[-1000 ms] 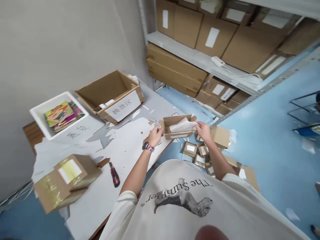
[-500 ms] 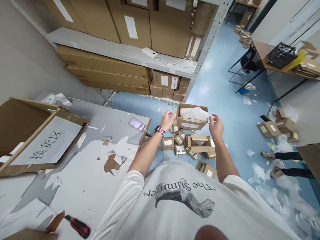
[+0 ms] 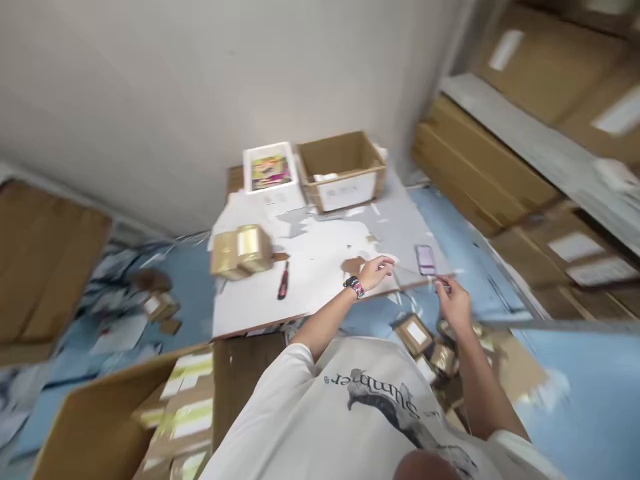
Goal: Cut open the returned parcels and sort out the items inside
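My left hand [image 3: 377,272] is above the white, torn-paper-covered table [image 3: 320,293], near a torn brown patch [image 3: 353,265]. Its fingers are stretched out and hold nothing. At the table's right front corner is my right hand [image 3: 454,303], fingers bent together in a pinch just below a phone [image 3: 425,259] lying on the tabletop. What it pinches, if anything, is too blurred to make out. A red and black screwdriver [image 3: 283,281] lies left of my left hand, beside two taped cardboard boxes [image 3: 253,248].
Behind stand an open carton [image 3: 345,195] with a paper label and a white box [image 3: 275,198]. A large carton [image 3: 75,427] of parcels is at lower left. Small boxes [image 3: 415,335] lie on the floor by my right arm. Shelving [image 3: 505,140] rises at right.
My view has swung left from the shelf and floor to the table. The open box with white paper has left my hands. My left hand is now over the table.
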`<state>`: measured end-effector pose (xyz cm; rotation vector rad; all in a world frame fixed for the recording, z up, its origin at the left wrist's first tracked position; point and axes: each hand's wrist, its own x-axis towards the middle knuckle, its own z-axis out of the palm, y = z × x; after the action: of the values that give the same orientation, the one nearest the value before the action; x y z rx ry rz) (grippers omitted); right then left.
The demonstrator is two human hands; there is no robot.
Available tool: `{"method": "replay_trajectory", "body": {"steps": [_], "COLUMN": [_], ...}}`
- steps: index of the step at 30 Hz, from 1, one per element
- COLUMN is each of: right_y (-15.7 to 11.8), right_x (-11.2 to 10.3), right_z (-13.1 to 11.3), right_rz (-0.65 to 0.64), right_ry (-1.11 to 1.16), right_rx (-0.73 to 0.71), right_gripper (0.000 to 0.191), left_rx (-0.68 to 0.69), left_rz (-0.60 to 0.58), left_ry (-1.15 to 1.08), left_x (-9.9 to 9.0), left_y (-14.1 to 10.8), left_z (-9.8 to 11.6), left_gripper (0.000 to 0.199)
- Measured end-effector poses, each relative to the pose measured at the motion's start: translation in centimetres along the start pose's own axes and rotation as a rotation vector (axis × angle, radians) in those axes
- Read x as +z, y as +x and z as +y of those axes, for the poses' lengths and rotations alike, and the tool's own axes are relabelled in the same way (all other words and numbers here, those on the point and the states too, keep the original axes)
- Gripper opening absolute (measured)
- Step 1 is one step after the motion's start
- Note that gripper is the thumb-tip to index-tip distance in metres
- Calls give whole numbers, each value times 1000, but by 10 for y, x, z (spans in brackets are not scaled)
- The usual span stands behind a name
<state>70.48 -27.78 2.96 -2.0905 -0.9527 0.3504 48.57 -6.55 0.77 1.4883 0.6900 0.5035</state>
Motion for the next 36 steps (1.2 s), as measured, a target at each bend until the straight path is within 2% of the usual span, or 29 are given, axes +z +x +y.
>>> {"method": "replay_trajectory", "body": {"steps": [3,5,7,9,10,12,14,16,19,22,24,26,29,31,33,36], "right_y": [41,50,49,44,41,37,36,40,52,65,71,77,84,88,92,96], "right_x": [108,178,244,306,335,392,445,496,566,617,634,637,617,593,563,513], "right_z": [-82,-141,-196,-243,-263,-301,-335,-368,-410,-436,-442,-439,-421,-403,-380,-337], "right_rz": [-239,-382,-508,-646,-713,-835,-954,-1029,-983,-972,-1043,-1093,-1024,-922,-817,-695], "right_ry": [53,86,102,110,110,86,16,-77,-165,-171,-140,-126,-143,-112,-50,54], "right_rx": [-205,-303,-367,-409,-437,-485,-529,-564,-550,-505,-503,-488,-384,-343,-366,-367], "right_gripper": [55,51,46,41,39,34,34,41,69,91,98,102,93,78,68,66], "left_rx": [-9,-40,-143,-323,-404,-533,-618,-669,-648,-611,-612,-616,-579,-531,-494,-417], "left_rz": [421,723,1051,1349,1430,1472,1431,1380,1323,1310,1304,1291,1269,1247,1207,1116], "left_ry": [-8,-5,-77,-255,-333,-448,-522,-621,-753,-783,-793,-798,-724,-621,-528,-437], "left_x": [-143,-232,-307,-363,-383,-408,-418,-420,-420,-421,-422,-422,-417,-410,-399,-369], "left_y": [-37,-75,-113,-144,-155,-168,-170,-168,-163,-162,-161,-161,-160,-158,-155,-147], "left_z": [-13,-24,-38,-55,-64,-81,-99,-115,-137,-151,-153,-150,-139,-129,-121,-112], "left_gripper": [21,18,19,22,23,28,37,43,45,45,43,40,42,49,56,61]}}
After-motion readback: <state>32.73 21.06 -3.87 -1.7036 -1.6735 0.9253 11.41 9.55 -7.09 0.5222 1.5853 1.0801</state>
